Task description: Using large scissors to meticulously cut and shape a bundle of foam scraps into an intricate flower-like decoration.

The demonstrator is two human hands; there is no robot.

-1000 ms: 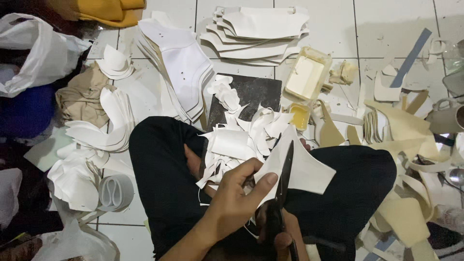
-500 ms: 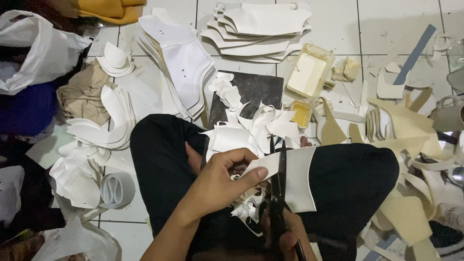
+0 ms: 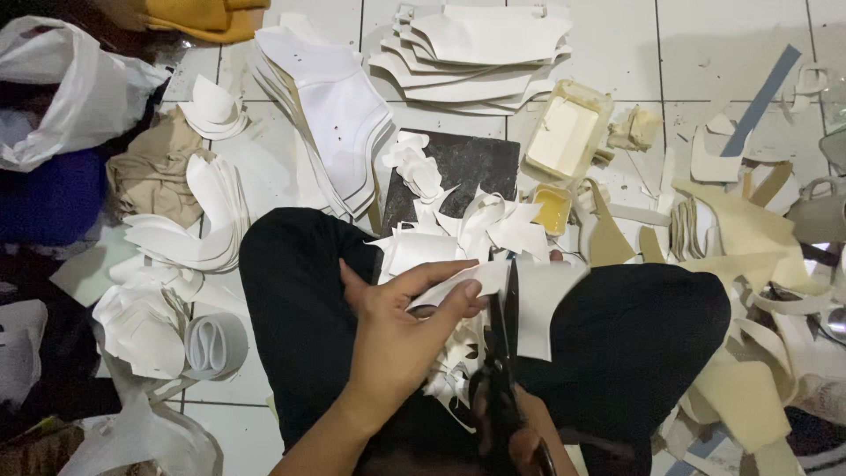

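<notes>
The white cut piece (image 3: 538, 304) you're working on sits right over your lap, between your knees in those black trousers (image 3: 634, 353), with the black scissors (image 3: 504, 353) running up its left part. It looks like thin sheet stuff, light and bendy rather than stiff, so I'd guess it flops if you only hold a far corner; pinching it close beside the blades, like you do, seems the sane spot. Your left hand (image 3: 401, 339) has its fingers (image 3: 441, 278) closed on the left edge of the piece, thumb underneath. Your right hand (image 3: 520, 432) is mostly cut off by the bottom edge of the view, wrapped on the scissor handles; the blades look nearly together, though I can't tell for sure. Trimmings (image 3: 458, 234) are heaped on your lap and spill onto a dark mat (image 3: 467, 163) on the tiled floor (image 3: 705, 53). Beyond the mat, near the far edge of the floor, there's a stack of white cut panels (image 3: 480, 53), another fanned stack (image 3: 330, 115) to its left, and a cream tray (image 3: 564, 132) to the right. A roll of white tape (image 3: 211, 345) lies left of your knee, beige offcuts (image 3: 740, 229) to the right.
</notes>
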